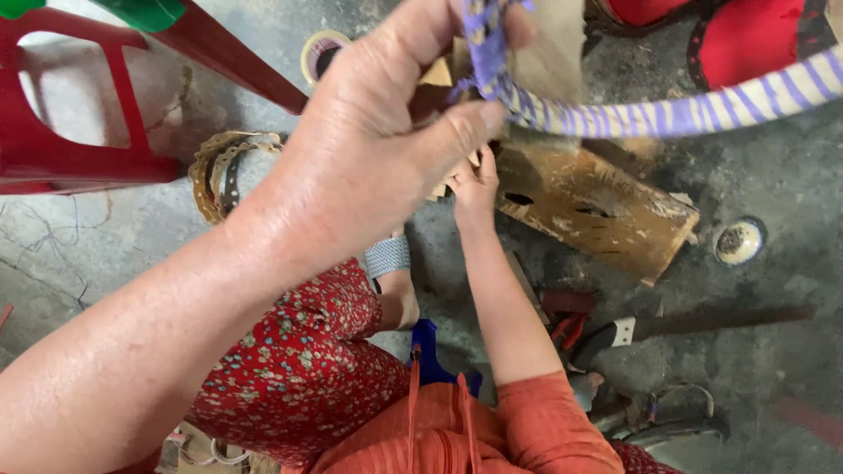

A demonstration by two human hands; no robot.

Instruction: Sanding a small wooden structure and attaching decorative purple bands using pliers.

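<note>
Left hand (386, 132) pinches the purple-and-white wrapped hoop (667, 114) (thumb against fingers) near its purple strip end (483, 39), up close to the camera; right hand (474, 180) grips cardboard (597, 206) lower down, above the floor.

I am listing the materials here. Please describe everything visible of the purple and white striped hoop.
The striped hoop is a curved rod wound closely with purple and white strip, so it looks banded. Only an arc shows, running from the upper right edge to the top centre. There the left hand pinches its loose purple end between thumb and fingers. It hangs above the brown cardboard piece.
</note>
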